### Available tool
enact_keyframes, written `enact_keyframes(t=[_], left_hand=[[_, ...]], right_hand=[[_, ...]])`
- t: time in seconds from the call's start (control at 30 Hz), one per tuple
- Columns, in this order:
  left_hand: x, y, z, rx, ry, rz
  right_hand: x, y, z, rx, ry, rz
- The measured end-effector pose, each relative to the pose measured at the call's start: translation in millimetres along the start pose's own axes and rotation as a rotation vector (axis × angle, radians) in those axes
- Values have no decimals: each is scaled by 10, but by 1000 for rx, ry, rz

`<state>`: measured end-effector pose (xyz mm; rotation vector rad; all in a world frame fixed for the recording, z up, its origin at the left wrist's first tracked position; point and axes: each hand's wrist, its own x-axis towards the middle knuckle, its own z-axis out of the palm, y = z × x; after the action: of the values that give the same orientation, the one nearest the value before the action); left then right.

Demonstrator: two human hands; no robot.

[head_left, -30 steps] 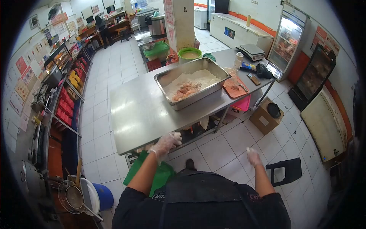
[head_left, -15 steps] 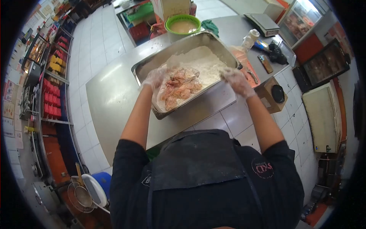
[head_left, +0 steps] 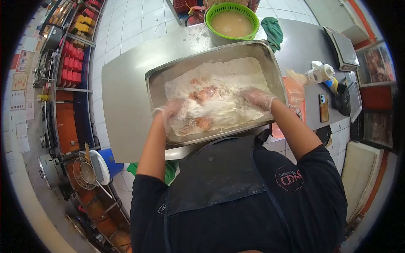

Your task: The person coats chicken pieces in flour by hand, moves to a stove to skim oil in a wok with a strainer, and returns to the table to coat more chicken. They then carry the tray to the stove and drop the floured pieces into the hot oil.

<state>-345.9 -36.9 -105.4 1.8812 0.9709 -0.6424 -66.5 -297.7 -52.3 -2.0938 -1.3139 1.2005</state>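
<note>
A large steel tray [head_left: 168, 69] lies on the metal table, with white flour [head_left: 236, 71] spread inside it. Raw meat pieces [head_left: 206, 93] rest in the flour, partly coated. My left hand [head_left: 172, 110], in a clear plastic glove, is inside the tray's left side beside the meat; its fingers are smeared by motion and flour. Also gloved, my right hand [head_left: 256, 99] is down in the flour at the right side of the tray, its fingertips blurred and partly covered.
Behind the tray stands a green strainer [head_left: 207, 17] over a bowl of cloudy liquid, next to a green cloth [head_left: 272, 33]. At the right are a squeeze bottle [head_left: 321, 74], a phone [head_left: 323, 108], a scale [head_left: 342, 50] and a black bag [head_left: 341, 99].
My right hand has moved from the tray's right rim into the flour. Flour now covers more of the meat. The view has shifted closer over the tray.
</note>
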Motion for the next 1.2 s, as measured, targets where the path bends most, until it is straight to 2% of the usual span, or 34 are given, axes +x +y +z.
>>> enact_keyframes(t=[0.03,0.1,0.13,0.2,0.23,0.3,0.33,0.4,0.43,0.5,0.53,0.6,0.63,0.7,0.73,0.8,0.83,0.9,0.93,0.97,1.0,1.03,1.1,1.13,1.2], left_hand=[[5,-44,-26,-130,138,35],[-56,82,-196,-401,134,-28],[-42,173,-274,-408,128,-43],[28,334,-389,327,256,27],[-17,478,-351,318,249,23],[-46,747,-199,350,314,77],[53,734,-175,341,310,74],[368,621,-92,724,263,31],[506,484,45,717,253,26],[757,255,242,-761,122,-15],[589,415,195,-762,122,-18],[19,923,38,-1,32,-42],[20,867,23,-2,32,-46],[41,642,-27,236,83,-67],[51,524,-63,355,107,-76],[80,356,-124,592,154,-93],[2,381,-163,593,152,-95],[-164,404,-195,275,387,81],[-131,307,-142,276,381,81],[-52,151,-42,287,508,198],[-9,79,26,296,638,316],[-37,122,49,295,635,319],[-110,243,82,54,632,268],[-220,382,81,56,629,269],[-558,785,69,-26,526,132]], right_hand=[[91,77,-86,9,-20,6],[415,293,-316,16,41,66],[560,346,-358,19,24,69],[786,404,-375,-248,177,138],[839,442,-251,-253,168,142],[940,439,82,-424,80,-23],[969,337,130,-429,71,-21],[1007,122,251,-249,41,215],[996,28,323,-249,28,219],[991,-156,360,172,-139,284],[933,-252,321,172,-142,284],[790,-454,242,-219,-113,36],[815,-394,171,-217,-116,34],[831,-124,-66,62,-38,-209],[769,-100,-135,65,-38,-209],[644,-108,-256,-552,-43,-117],[516,-183,-242,-550,-45,-117],[114,-342,-87,-488,131,-546],[-13,-445,54,-591,171,-546],[-82,-555,190,-696,210,-544],[-67,-535,340,-807,59,-334],[-41,-461,428,-807,59,-330],[59,-306,546,-786,140,-262],[132,-198,564,-783,141,-259],[248,66,514,-697,73,-229]])
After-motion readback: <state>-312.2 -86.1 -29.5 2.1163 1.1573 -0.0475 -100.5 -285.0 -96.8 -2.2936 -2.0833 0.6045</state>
